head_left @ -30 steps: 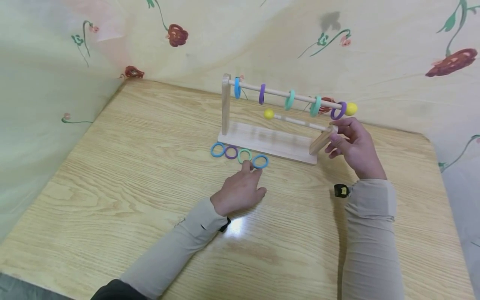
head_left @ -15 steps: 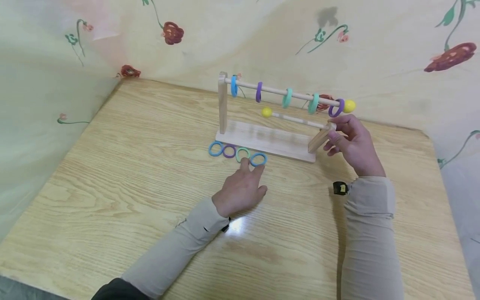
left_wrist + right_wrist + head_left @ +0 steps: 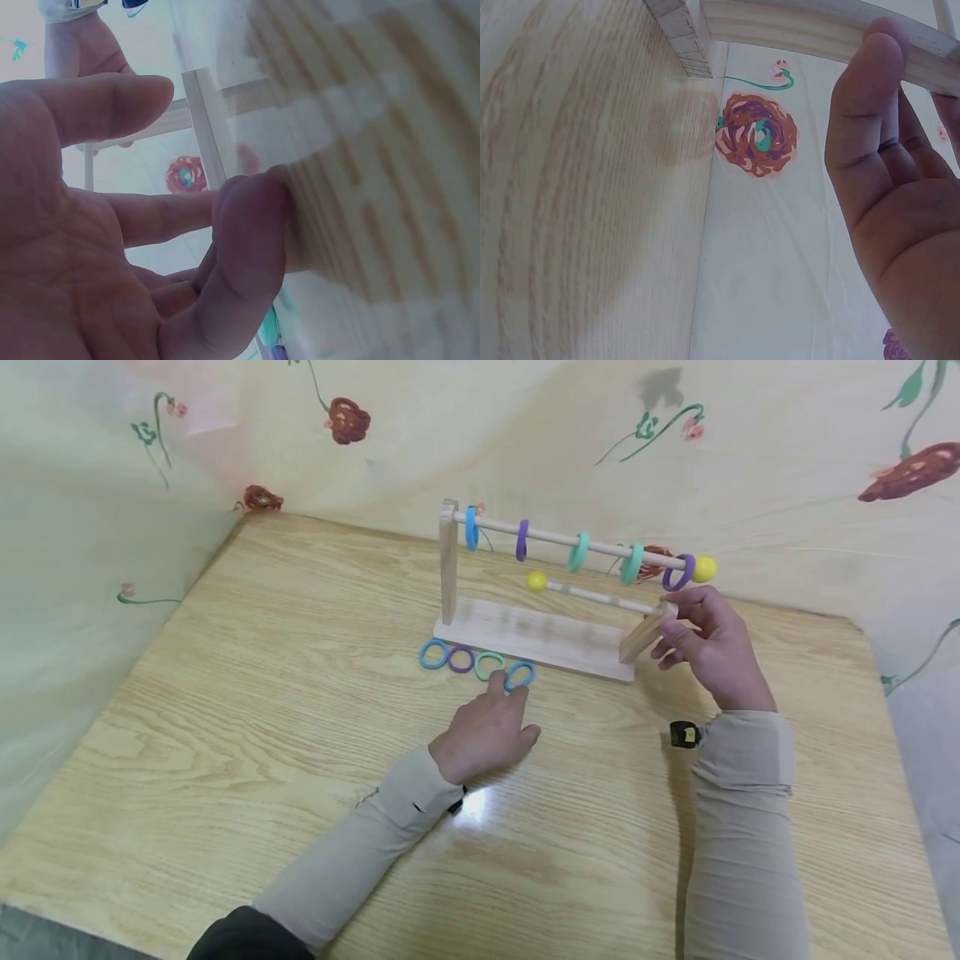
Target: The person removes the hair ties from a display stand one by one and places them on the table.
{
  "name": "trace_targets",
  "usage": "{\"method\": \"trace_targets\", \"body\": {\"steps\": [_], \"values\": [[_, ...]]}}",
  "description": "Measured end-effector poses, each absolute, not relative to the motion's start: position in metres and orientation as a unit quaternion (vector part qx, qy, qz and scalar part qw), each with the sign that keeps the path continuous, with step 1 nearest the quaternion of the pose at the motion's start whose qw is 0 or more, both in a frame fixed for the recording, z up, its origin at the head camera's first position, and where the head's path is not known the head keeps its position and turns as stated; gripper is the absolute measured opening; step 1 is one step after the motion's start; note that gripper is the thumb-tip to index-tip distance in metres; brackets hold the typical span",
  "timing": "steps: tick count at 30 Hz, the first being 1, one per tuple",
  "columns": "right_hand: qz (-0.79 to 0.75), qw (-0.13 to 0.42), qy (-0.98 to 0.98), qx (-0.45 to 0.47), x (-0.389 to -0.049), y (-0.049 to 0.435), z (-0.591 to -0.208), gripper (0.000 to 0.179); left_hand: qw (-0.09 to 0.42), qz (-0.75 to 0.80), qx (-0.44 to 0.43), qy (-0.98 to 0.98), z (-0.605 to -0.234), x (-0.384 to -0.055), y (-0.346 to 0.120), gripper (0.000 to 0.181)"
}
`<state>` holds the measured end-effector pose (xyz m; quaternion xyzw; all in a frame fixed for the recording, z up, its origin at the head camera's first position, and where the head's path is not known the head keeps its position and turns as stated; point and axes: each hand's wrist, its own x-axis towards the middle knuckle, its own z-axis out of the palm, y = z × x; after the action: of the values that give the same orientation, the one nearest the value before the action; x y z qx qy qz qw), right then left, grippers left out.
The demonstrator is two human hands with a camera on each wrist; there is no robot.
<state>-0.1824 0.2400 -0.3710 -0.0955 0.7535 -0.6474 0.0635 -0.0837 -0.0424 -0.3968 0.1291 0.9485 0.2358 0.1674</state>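
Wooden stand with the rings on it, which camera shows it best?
The head view: it shows the wooden stand nearly whole, with the right hand covering only a little. The left wrist view shows only parts beyond the left hand; the right wrist view, just a close section.

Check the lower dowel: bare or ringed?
Bare: in the head view, no ring shows on the lower dowel between its yellow ball and the short post.
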Motion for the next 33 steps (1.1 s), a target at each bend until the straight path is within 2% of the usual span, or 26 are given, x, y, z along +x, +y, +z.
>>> {"method": "trace_targets", "body": {"steps": [3, 19, 27, 33], "values": [[-0.655, 0.06, 0.747, -0.101, -0.1828, 0.2406, -0.3715, 0.026, 0.166, 0.234, 0.125, 0.95, -0.3972, -0.0841, -0.0413, 0.029], [-0.665, 0.063, 0.738, -0.101, -0.185, 0.2395, -0.3699, 0.027, 0.155, 0.221, 0.113, 0.956, -0.3926, -0.0848, -0.0422, 0.029], [-0.669, 0.063, 0.734, -0.099, -0.1856, 0.24, -0.37, 0.027, 0.148, 0.217, 0.112, 0.958, -0.3928, -0.0858, -0.0417, 0.044], [-0.661, 0.066, 0.742, -0.093, -0.1859, 0.2402, -0.3687, 0.027, 0.146, 0.221, 0.109, 0.958, -0.3926, -0.0868, -0.0411, 0.043]]}}
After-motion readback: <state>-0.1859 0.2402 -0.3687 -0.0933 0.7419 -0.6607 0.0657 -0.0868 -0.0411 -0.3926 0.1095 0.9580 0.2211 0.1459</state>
